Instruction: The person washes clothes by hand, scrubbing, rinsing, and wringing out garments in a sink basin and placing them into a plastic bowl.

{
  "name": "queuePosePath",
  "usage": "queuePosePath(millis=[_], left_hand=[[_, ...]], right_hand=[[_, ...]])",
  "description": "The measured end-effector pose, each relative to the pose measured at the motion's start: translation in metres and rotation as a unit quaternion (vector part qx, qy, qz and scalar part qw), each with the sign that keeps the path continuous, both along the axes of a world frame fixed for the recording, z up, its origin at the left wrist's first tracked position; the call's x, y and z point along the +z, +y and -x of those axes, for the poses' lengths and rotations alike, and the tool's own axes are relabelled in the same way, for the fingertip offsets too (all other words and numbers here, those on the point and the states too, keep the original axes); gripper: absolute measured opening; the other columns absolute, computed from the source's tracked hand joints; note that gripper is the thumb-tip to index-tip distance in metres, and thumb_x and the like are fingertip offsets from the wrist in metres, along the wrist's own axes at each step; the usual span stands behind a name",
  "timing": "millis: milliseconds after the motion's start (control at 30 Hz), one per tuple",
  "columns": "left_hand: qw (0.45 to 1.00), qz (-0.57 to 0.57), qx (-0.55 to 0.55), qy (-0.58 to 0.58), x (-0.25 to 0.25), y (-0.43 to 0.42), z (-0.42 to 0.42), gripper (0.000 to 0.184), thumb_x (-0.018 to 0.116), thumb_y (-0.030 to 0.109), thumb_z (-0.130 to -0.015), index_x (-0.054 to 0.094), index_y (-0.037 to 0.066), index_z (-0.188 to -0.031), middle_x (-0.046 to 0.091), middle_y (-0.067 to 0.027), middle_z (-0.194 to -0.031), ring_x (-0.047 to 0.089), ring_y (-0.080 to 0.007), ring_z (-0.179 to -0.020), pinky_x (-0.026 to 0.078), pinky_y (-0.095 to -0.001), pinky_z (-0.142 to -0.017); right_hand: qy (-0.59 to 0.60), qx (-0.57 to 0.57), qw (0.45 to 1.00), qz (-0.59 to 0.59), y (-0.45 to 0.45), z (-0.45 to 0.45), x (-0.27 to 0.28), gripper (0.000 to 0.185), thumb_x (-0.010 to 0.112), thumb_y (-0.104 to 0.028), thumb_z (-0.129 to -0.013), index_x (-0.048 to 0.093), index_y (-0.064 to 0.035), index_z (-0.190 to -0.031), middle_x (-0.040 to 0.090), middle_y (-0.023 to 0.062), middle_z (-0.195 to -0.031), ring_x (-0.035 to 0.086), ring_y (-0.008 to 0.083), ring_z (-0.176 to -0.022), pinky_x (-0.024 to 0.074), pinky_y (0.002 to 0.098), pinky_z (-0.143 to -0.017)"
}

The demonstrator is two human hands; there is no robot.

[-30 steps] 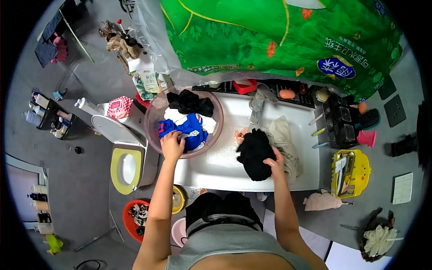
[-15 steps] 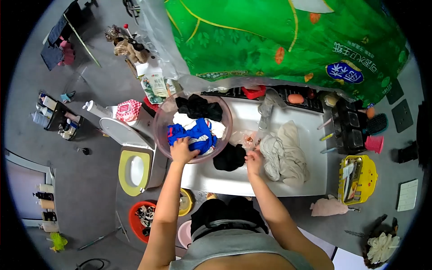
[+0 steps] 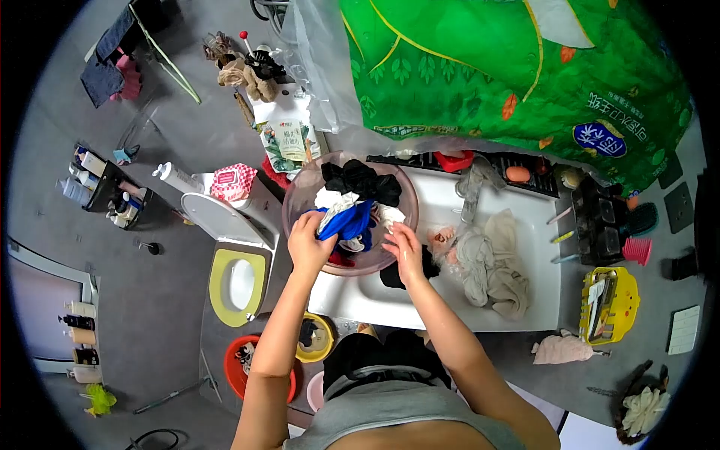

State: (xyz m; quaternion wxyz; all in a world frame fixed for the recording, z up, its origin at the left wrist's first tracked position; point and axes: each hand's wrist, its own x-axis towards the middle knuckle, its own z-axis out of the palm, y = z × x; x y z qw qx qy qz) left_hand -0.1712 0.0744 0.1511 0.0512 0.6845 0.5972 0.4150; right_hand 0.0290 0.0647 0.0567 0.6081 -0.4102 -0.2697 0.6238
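Observation:
A translucent pinkish basin (image 3: 291,196) stands over the left end of the white tub (image 3: 544,289) and holds a blue garment (image 3: 349,222), white cloth (image 3: 334,201) and black cloth (image 3: 358,180). My left hand (image 3: 309,244) is closed on the blue garment at the basin's near left side. Over the basin's right edge, my right hand (image 3: 405,249) has its fingers apart beside a piece of white cloth. Behind that hand a black garment (image 3: 397,277) lies in the tub, partly hidden. Beige-grey cloth (image 3: 491,262) lies farther right in the tub.
The faucet (image 3: 471,195) rises at the tub's back edge. A large green package (image 3: 487,82) stands behind it. At the right are a black rack (image 3: 600,217) and a yellow basket (image 3: 616,304). The toilet (image 3: 241,281) is left, with a red basin (image 3: 236,367) and a yellow basin (image 3: 321,341) below.
My right hand has let go of the black garment, now lower in the tub, and moved left to the basin. My left hand has gathered and lifted the blue garment. The view has shifted.

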Motion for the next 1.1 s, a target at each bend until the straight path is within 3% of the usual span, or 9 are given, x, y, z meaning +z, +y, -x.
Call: queuePosePath(millis=[133, 233, 367, 567, 667, 767, 900, 967, 1100], left_hand=[[0.982, -0.137, -0.081, -0.098, 0.026, -0.021, -0.027, 0.033, 0.063, 0.002, -0.055, 0.059, 0.0, -0.087, 0.057, -0.0148, -0.091, 0.058, -0.0273, -0.084, 0.045, -0.032, -0.076], [0.963, -0.175, -0.141, -0.147, 0.037, -0.038, -0.068, 0.034, 0.065, 0.003, -0.054, 0.056, 0.001, -0.087, 0.057, -0.0158, -0.091, 0.057, -0.0275, -0.081, 0.045, -0.0328, -0.073], [0.944, -0.134, -0.234, -0.189, 0.028, -0.063, -0.136, 0.04, 0.073, 0.008, -0.054, 0.055, 0.002, -0.089, 0.055, -0.0148, -0.094, 0.056, -0.0275, -0.083, 0.045, -0.0331, -0.072], [0.962, 0.021, -0.256, -0.094, -0.054, -0.077, -0.196, 0.034, 0.069, 0.011, -0.055, 0.061, 0.009, -0.088, 0.057, -0.0061, -0.096, 0.055, -0.0269, -0.086, 0.046, -0.0346, -0.071], [0.944, 0.108, -0.311, -0.001, -0.117, -0.077, -0.192, 0.05, 0.068, 0.008, -0.057, 0.055, 0.01, -0.106, 0.051, -0.0102, -0.112, 0.047, -0.0301, -0.103, 0.043, -0.036, -0.083], [0.922, 0.102, -0.369, -0.054, -0.098, -0.08, -0.181, 0.04, 0.061, 0.003, -0.065, 0.057, 0.009, -0.104, 0.051, -0.0116, -0.112, 0.051, -0.0296, -0.099, 0.043, -0.0357, -0.084], [0.974, 0.028, -0.213, -0.073, -0.058, -0.056, -0.134, 0.02, 0.056, 0.002, -0.069, 0.06, 0.005, -0.088, 0.056, -0.0134, -0.1, 0.056, -0.0302, -0.087, 0.046, -0.0359, -0.076], [0.998, 0.022, -0.067, 0.002, -0.065, -0.024, -0.092, 0.024, 0.058, 0.005, -0.067, 0.057, 0.002, -0.091, 0.055, -0.0159, -0.098, 0.053, -0.0336, -0.093, 0.043, -0.0397, -0.081], [0.928, 0.281, 0.143, 0.201, -0.077, 0.018, -0.027, 0.096, 0.075, 0.04, -0.055, 0.027, 0.009, -0.131, 0.028, -0.0328, -0.128, 0.039, -0.0492, -0.108, 0.039, -0.0458, -0.089]], right_hand=[[0.195, 0.123, 0.971, 0.061, -0.013, 0.001, 0.063, 0.064, 0.035, -0.052, -0.087, 0.017, -0.0154, -0.137, 0.03, 0.0096, -0.136, 0.035, 0.0295, -0.12, 0.0303, 0.052, -0.096], [0.308, 0.207, 0.928, -0.023, -0.023, -0.021, 0.055, 0.065, 0.03, -0.059, -0.084, 0.024, -0.0186, -0.135, 0.032, 0.0064, -0.135, 0.034, 0.0271, -0.122, 0.0299, 0.0492, -0.097], [0.377, 0.108, 0.918, -0.051, -0.064, -0.082, 0.032, 0.054, 0.037, -0.051, -0.086, 0.036, -0.017, -0.128, 0.042, 0.0062, -0.128, 0.04, 0.0229, -0.118, 0.0304, 0.0405, -0.099], [0.05, -0.045, 0.993, 0.094, -0.103, -0.171, -0.038, 0.043, 0.047, -0.025, -0.089, 0.034, -0.0143, -0.129, 0.044, 0.005, -0.123, 0.044, 0.0201, -0.112, 0.0384, 0.0345, -0.09], [-0.187, -0.033, 0.955, 0.229, -0.11, -0.175, -0.046, 0.045, 0.054, -0.012, -0.079, 0.042, -0.0092, -0.123, 0.052, 0.0085, -0.109, 0.051, 0.0193, -0.099, 0.042, 0.0314, -0.08], [-0.595, -0.096, 0.797, 0.04, -0.097, -0.163, -0.06, 0.033, 0.055, -0.008, -0.073, 0.056, -0.0044, -0.107, 0.055, 0.0145, -0.103, 0.053, 0.0259, -0.095, 0.0425, 0.0323, -0.08], [-0.46, -0.105, 0.876, -0.101, -0.055, -0.103, 0.001, 0.025, 0.052, -0.004, -0.074, 0.056, -0.0031, -0.099, 0.056, 0.0131, -0.1, 0.054, 0.0298, -0.09, 0.044, 0.0362, -0.077], [-0.553, -0.089, 0.8, -0.217, -0.028, -0.075, 0.001, 0.025, 0.052, -0.004, -0.074, 0.056, -0.0033, -0.098, 0.056, 0.0137, -0.1, 0.056, 0.0316, -0.084, 0.0455, 0.0361, -0.073], [-0.578, 0.014, 0.791, -0.198, 0.019, -0.017, 0.002, 0.033, 0.057, -0.011, -0.071, 0.055, -0.0073, -0.104, 0.051, 0.014, -0.111, 0.05, 0.0316, -0.101, 0.0423, 0.0372, -0.084]])
